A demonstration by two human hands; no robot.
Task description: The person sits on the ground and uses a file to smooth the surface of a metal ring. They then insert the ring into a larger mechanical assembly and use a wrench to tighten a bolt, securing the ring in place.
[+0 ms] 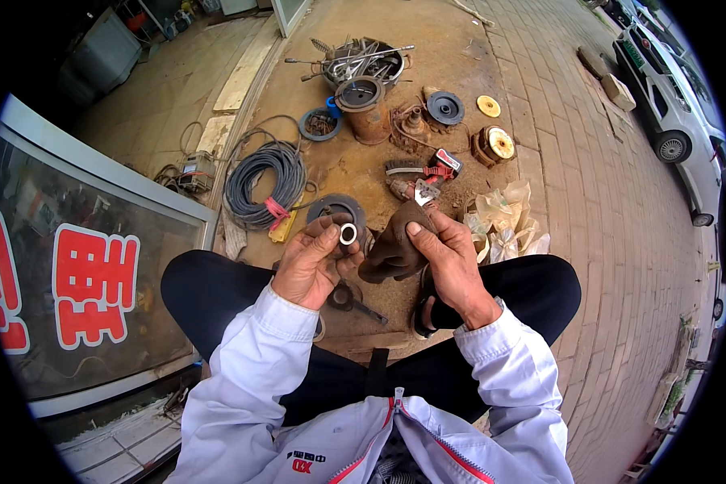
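Note:
My left hand is closed around a small metal ring, its pale end face turned up between thumb and fingers. Just to the right, my right hand grips a dark brown rag that hangs bunched toward the left hand. Above the rag shows a shiny flat metal blade; whether my right hand touches it, I cannot tell. Below my hands lies a dark round part with a handle. A grey round disc sits partly hidden behind my left hand.
Ahead are a red cordless power tool, a rusty cylinder, a basin of tools and a bowl of small parts. Coiled cable lies left, beside a glass door. Plastic bags lie right; a white car stands beyond.

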